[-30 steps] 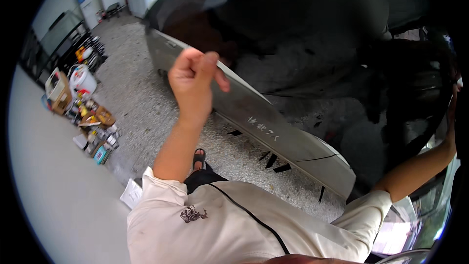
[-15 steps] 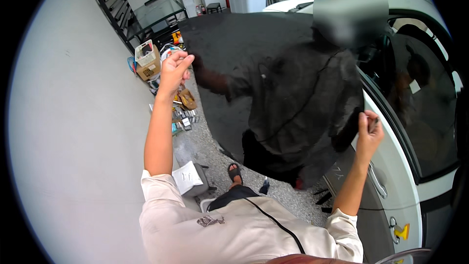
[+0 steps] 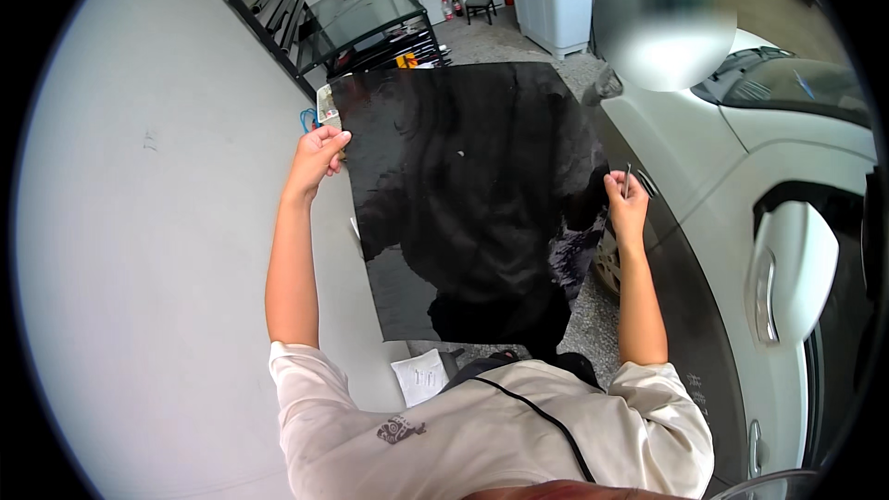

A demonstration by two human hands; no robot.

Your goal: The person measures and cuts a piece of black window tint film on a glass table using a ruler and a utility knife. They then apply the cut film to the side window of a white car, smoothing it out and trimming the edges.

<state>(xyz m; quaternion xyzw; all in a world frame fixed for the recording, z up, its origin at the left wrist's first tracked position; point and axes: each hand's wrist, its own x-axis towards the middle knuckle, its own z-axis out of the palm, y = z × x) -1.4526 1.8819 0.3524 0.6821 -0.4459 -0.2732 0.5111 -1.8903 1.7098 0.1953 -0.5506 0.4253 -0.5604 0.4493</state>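
A large sheet of glossy black film point(image 3: 463, 213), like window tint film, hangs upright before me with a faint reflection across it. My left hand point(image 3: 317, 162) pinches its upper left edge between thumb and fingers. On the opposite side, my right hand point(image 3: 628, 204) pinches the right edge. A thin metal tool point(image 3: 627, 180), too small to name, sticks up between the right hand's fingers. The sheet's lower edge hangs just in front of my waist and hides much of the floor.
To the right stands a white car with a side mirror point(image 3: 798, 268) and a front wheel point(image 3: 607, 264). A pale wall point(image 3: 157, 222) runs along the left. Farther off are a glass-topped table point(image 3: 370, 14), a black rack point(image 3: 255, 0), a stool point(image 3: 480, 7) and a white tub-like appliance point(image 3: 556, 14).
My view has turned toward the car's front. The film, earlier stretching beyond my right hand toward the car door, now hangs between my hands, which are closer together. Both hands keep hold.
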